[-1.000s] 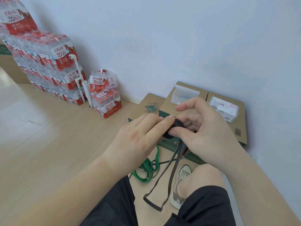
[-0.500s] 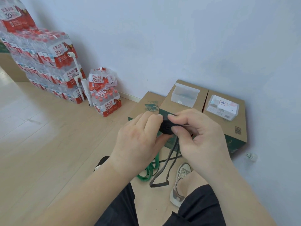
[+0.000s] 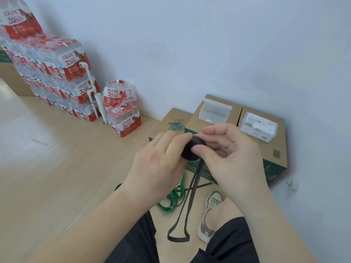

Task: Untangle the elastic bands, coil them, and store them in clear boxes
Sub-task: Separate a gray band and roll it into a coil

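Observation:
A black elastic band (image 3: 192,150) is partly rolled into a tight coil, pinched between my left hand (image 3: 161,164) and my right hand (image 3: 226,154). Its loose end hangs down as a long loop to just above the floor between my legs. A green elastic band (image 3: 171,201) lies in a heap on the floor below my hands. On the cardboard box (image 3: 269,149) ahead stand an open clear box (image 3: 215,112) and a second clear box (image 3: 259,126) with a printed packet inside it.
Stacked packs of bottled water (image 3: 57,76) and a white pipe (image 3: 95,97) stand by the wall at left. A small bottle-cap-like object (image 3: 290,184) lies on the floor at right. My shoe (image 3: 209,215) rests beside the hanging loop.
My hands have kept turning the black coil and drifted a little. The hanging loop was shorter half a second ago and now hangs longer again.

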